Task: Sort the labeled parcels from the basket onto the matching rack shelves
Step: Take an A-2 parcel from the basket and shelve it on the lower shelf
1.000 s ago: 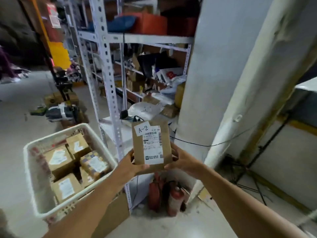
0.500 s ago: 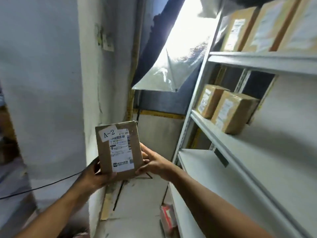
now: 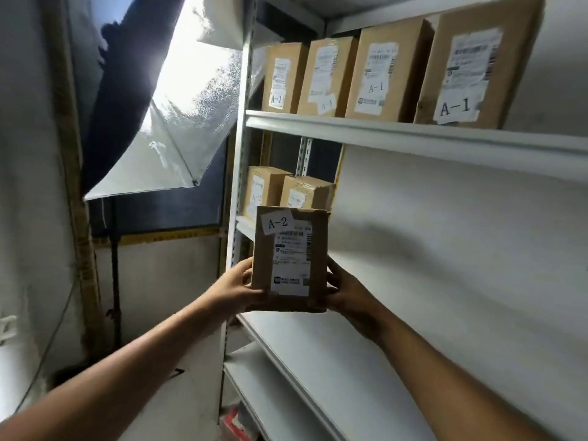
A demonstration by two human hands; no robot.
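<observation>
A single head-worn camera looks forward and slightly up, close to the rack [image 3: 413,135].

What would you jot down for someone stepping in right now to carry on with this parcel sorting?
Hands: the left hand and the right hand grip the A-2 parcel by its two sides, upright, label facing you, held in front of the rack.
Where things are: four A-1 boxes stand on the top shelf. Two boxes, one readable as A-2, stand at the far end of the middle shelf.
Done: those six are shelved.
Left: set this parcel on the middle shelf, probably beside the two. The basket is out of view, so how many parcels remain is unknown.
</observation>
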